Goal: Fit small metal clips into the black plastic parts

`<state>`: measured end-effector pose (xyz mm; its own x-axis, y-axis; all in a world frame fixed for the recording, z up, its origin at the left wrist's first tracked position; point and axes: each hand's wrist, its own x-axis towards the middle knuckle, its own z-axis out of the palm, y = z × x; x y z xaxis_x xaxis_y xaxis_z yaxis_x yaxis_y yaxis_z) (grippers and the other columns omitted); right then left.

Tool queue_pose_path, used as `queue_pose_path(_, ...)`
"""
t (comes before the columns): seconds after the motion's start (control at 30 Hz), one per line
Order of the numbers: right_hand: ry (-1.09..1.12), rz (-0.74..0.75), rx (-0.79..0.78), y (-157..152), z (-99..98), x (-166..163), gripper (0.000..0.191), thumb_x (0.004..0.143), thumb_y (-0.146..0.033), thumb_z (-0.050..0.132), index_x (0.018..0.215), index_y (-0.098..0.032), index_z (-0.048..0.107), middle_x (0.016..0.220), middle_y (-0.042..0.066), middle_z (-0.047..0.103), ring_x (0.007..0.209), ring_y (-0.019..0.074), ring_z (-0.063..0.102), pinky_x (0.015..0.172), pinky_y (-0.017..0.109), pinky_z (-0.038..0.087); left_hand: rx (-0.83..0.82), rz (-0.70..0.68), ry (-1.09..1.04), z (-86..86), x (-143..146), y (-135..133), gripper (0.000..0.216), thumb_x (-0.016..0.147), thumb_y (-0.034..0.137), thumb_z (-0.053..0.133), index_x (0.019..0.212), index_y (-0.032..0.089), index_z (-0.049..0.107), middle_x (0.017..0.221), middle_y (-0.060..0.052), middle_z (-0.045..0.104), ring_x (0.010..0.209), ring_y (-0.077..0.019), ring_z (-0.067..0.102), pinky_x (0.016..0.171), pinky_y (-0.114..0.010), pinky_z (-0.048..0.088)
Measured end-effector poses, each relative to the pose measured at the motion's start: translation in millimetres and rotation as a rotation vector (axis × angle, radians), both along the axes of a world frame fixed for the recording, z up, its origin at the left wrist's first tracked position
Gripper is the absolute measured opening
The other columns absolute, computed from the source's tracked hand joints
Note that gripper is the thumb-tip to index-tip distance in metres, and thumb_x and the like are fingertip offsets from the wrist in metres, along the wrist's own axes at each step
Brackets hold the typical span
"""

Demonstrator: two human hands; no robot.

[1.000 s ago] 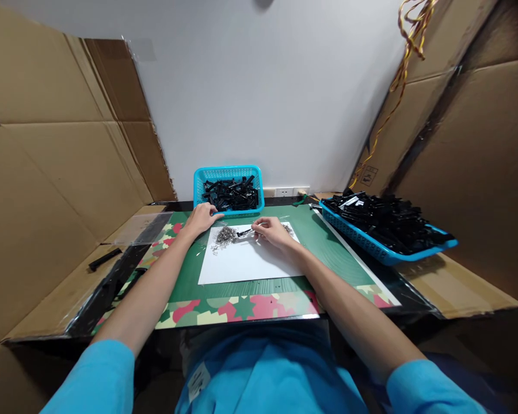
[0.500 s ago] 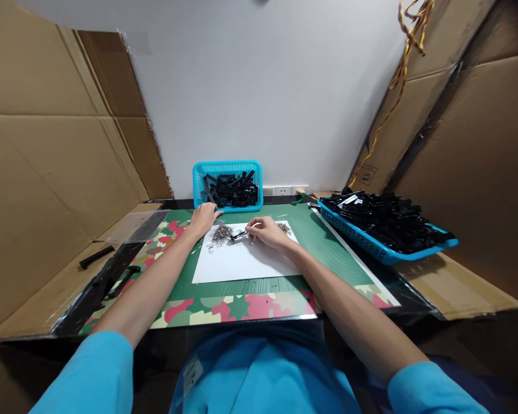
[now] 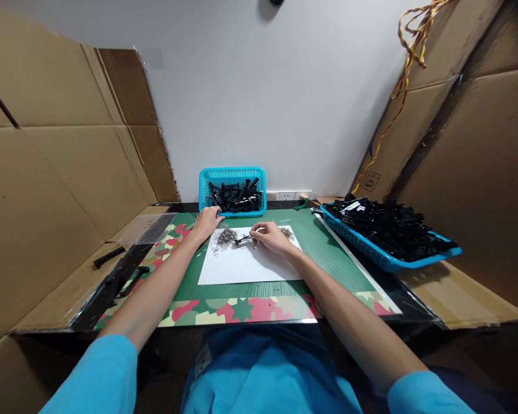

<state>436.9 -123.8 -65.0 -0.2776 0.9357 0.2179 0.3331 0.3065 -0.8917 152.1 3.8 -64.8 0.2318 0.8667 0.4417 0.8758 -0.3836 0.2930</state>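
Note:
My left hand (image 3: 208, 222) is at the front left corner of a blue plastic basket (image 3: 233, 172), its fingers apart and apparently holding nothing. Inside that basket lies a heap of black plastic parts (image 3: 237, 196). Over a white sheet (image 3: 246, 269), my right hand (image 3: 270, 236) pinches a slim dark piece with a shiny edge (image 3: 243, 240); its exact kind is too small to tell. The left end of this piece is beside a pile of tiny metallic bits (image 3: 227, 237). Another small pile (image 3: 287, 233) shows partly behind my right hand.
At the right, a second blue basket (image 3: 384, 261) is heaped with black parts. Loose black pieces (image 3: 109, 257) lie at the left. Cardboard walls (image 3: 69, 167) flank the green mat (image 3: 336, 259). Yellow twisted wire (image 3: 399, 98) hangs at the right, and sockets (image 3: 286, 196) line the back.
The view has shifted slightly, so everything sits a little lower and further right. A dark strip upright by my left fingers in the basket no longer stands there. My right hand keeps its pinch.

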Motion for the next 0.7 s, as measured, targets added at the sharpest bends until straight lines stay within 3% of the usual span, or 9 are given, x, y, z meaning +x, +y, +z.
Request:
queue_pose_path(0.17,0.014,-0.021,-0.013,0,-1.8,-2,0.027,0.098,-0.042,0.069,0.1,-0.015,0.074,0.076,0.009,0.078,0.07,0.0196,0.067,0.069,0.028,0.047,0.051,-0.044,-0.127,29.4,-11,-15,0.021,0.096,0.032,0.07,0.106,0.019,0.083,0.099,-0.01,0.082,0.091,-0.0257,0.073,0.089,-0.035,0.054)
queue_pose_path(0.33,0.101,-0.048,-0.012,3,0.3,-5,0.034,0.095,-0.049,0.072,0.101,-0.015,0.074,0.08,0.011,0.078,0.062,0.0168,0.057,0.06,0.027,0.042,0.08,-0.217,-0.229,51.5,-2,-62,0.043,0.105,0.052,0.057,0.1,0.018,0.083,0.098,-0.008,0.083,0.087,-0.0238,0.072,0.084,-0.034,0.053)
queue_pose_path(0.5,0.281,-0.02,0.008,-1,14.4,-3,0.046,0.086,-0.058,0.079,0.103,-0.016,0.072,0.077,0.008,0.074,0.064,0.0152,0.052,0.058,0.027,0.037,-0.093,-0.48,-0.247,45.6,29,-111,0.057,0.11,0.061,0.042,0.129,0.022,0.079,0.114,-0.008,0.081,0.108,-0.0269,0.073,0.094,-0.036,0.054)
queue_pose_path(0.6,0.329,-0.009,0.037,-8,25.0,-2,0.05,0.083,-0.061,0.082,0.106,-0.017,0.071,0.08,0.007,0.073,0.066,0.0151,0.051,0.059,0.028,0.035,-0.126,-0.532,-0.222,37.0,42,-119,0.055,0.107,0.062,0.05,0.139,0.022,0.073,0.123,-0.01,0.079,0.102,-0.0264,0.072,0.088,-0.035,0.055)
queue_pose_path(0.7,0.339,0.023,0.045,-14,32.5,-1,0.052,0.082,-0.06,0.083,0.112,-0.019,0.071,0.085,0.007,0.073,0.068,0.0151,0.049,0.06,0.029,0.035,-0.068,-0.525,-0.216,28.9,45,-113,0.049,0.107,0.058,0.053,0.131,0.021,0.074,0.119,-0.011,0.078,0.098,-0.0251,0.071,0.084,-0.035,0.053)
